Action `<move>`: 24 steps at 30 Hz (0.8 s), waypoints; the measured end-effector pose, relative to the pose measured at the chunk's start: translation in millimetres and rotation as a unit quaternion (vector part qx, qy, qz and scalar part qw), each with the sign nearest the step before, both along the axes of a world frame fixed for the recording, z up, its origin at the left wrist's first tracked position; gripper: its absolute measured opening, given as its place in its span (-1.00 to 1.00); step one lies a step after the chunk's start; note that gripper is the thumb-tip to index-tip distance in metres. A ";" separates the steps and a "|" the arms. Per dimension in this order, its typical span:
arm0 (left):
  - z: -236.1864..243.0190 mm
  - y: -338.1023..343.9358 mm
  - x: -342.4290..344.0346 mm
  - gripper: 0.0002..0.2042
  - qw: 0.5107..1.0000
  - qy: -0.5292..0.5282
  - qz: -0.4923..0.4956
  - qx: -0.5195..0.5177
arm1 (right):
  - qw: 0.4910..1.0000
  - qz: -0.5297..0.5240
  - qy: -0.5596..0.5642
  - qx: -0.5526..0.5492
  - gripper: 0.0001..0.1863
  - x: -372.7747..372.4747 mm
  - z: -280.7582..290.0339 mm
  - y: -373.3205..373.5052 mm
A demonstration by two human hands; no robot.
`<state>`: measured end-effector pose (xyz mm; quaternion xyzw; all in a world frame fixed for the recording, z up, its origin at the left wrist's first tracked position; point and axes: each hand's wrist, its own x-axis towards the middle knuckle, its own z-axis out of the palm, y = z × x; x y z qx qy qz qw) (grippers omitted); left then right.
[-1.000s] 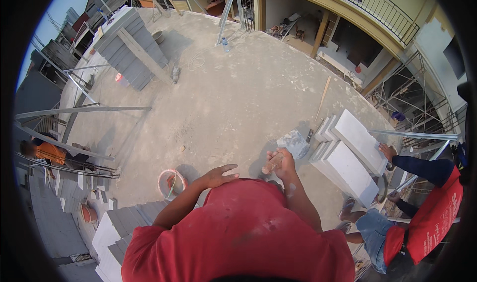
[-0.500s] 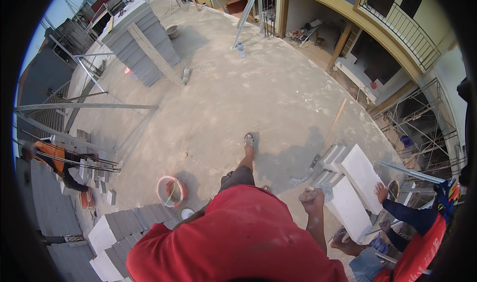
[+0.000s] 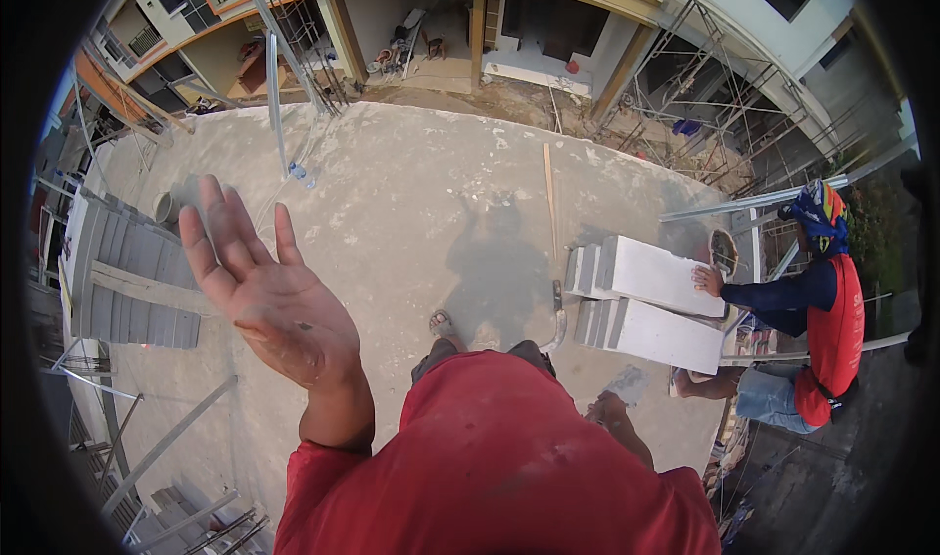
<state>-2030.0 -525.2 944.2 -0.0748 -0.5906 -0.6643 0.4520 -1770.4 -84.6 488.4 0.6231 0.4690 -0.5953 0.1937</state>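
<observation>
My left hand [image 3: 279,305] is raised at the left, palm up and fingers spread, with nothing in it. Low beside my red shirt, my right hand [image 3: 609,413] has its fingers curled. A flat grey tool [image 3: 627,384] shows just past those fingers, its handle hidden. White blocks [image 3: 666,335] lie in two stacks on the floor, beyond and to the right of this hand. A co-worker [image 3: 827,305] in a red top crouches to their right and rests a hand [image 3: 708,280] on the farther stack.
A curved metal tool with a dark handle [image 3: 557,310] lies left of the blocks. Farther off is a long wooden strip [image 3: 550,201]. Grey blocks [image 3: 142,305] are stacked at the left, near a bucket [image 3: 164,208]. Metal scaffolding [image 3: 725,95] stands beyond the slab's edge.
The view has swung to the right. My left hand has come up into view, opened out. The right hand is lower beside my body. The co-worker's hand still rests on the blocks.
</observation>
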 end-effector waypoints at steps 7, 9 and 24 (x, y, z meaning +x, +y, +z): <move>75.4 58.0 -101.3 -0.07 0.932 0.219 -0.289 0.023 | 0.985 -0.144 -0.002 -0.094 -0.74 6.6 -8.9 -70.4; 72.4 78.8 -126.2 -0.08 0.914 0.225 -0.334 0.042 | 0.991 -0.095 0.012 -0.090 -0.77 -8.9 -7.8 -89.4; 93.8 222.5 -280.5 -0.15 0.884 0.216 -0.414 -0.002 | 0.993 -0.092 0.062 -0.029 -0.74 -287.2 1.4 28.0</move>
